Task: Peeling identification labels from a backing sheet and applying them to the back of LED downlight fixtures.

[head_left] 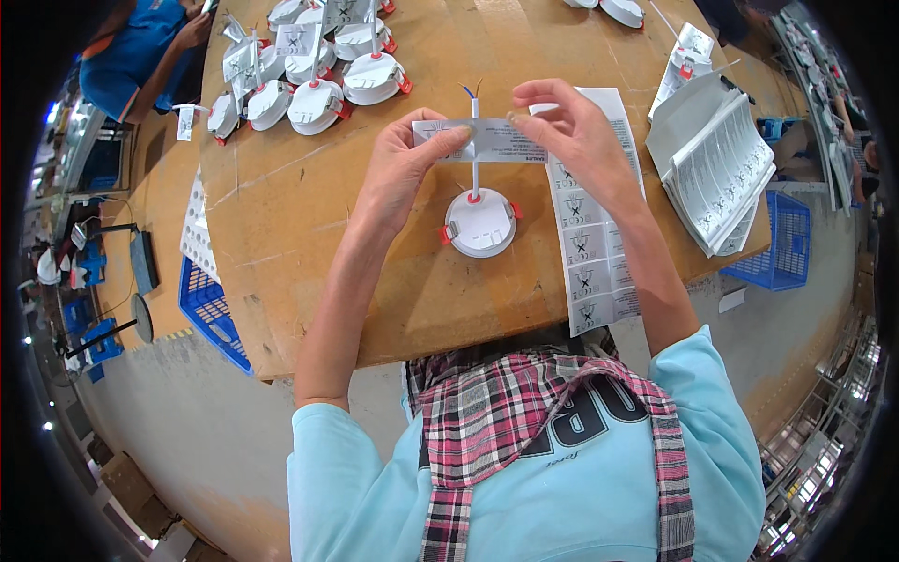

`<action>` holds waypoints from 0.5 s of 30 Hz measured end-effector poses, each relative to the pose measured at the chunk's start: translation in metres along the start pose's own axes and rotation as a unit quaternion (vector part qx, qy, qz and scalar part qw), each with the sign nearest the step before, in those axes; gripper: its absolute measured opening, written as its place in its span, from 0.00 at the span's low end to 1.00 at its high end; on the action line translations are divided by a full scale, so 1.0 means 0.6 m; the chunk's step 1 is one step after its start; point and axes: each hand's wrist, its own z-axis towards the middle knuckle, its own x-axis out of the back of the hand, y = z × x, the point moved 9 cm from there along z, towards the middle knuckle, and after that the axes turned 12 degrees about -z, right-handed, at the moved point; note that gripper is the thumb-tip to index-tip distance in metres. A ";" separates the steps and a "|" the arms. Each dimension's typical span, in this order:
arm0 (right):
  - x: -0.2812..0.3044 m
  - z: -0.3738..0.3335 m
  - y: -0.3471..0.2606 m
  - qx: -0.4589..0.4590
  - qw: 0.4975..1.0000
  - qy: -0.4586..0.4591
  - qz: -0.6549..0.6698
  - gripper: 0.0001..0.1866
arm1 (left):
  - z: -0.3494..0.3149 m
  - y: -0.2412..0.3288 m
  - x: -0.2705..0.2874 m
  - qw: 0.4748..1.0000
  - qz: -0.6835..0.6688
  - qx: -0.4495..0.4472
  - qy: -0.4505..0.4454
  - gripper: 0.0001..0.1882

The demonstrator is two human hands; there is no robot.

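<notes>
A silver-grey printed label lies across the white cable of a round downlight. The downlight rests on the table with its white back up and red-tipped spring clips at both sides. Bare blue and brown wire ends stick out above the label. My left hand pinches the label's left part, thumb on top, close to the cable. At the label's right part is my right hand, its fingers apart and its thumb tip at the label's upper edge. Beneath my right forearm lies a label sheet.
Several finished-looking downlights with labelled cables crowd the table's far left. A thick stack of label sheets stands at the right. Blue crates sit below the table edges. Another person's arm shows at the upper left.
</notes>
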 end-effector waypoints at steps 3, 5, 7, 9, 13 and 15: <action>0.021 0.006 -0.016 0.064 0.996 0.048 -0.047 0.21 | 0.001 0.007 -0.006 1.000 0.029 -0.011 -0.002 0.06; 0.010 0.014 -0.039 0.102 0.990 0.015 -0.097 0.18 | -0.001 0.011 -0.015 0.999 0.031 -0.020 -0.011 0.07; -0.010 0.024 -0.042 0.075 0.994 -0.033 -0.069 0.17 | -0.002 0.009 -0.016 0.999 0.035 -0.020 -0.015 0.07; -0.026 0.030 -0.034 0.048 0.995 -0.081 -0.040 0.17 | -0.003 0.007 -0.019 0.999 0.038 -0.020 -0.018 0.07; -0.035 0.033 -0.024 0.035 0.996 -0.077 -0.011 0.17 | -0.013 -0.005 -0.018 0.999 -0.027 0.001 0.029 0.18; -0.032 0.032 -0.027 0.039 0.998 -0.055 -0.007 0.17 | -0.029 -0.010 -0.010 0.997 -0.057 0.005 0.059 0.23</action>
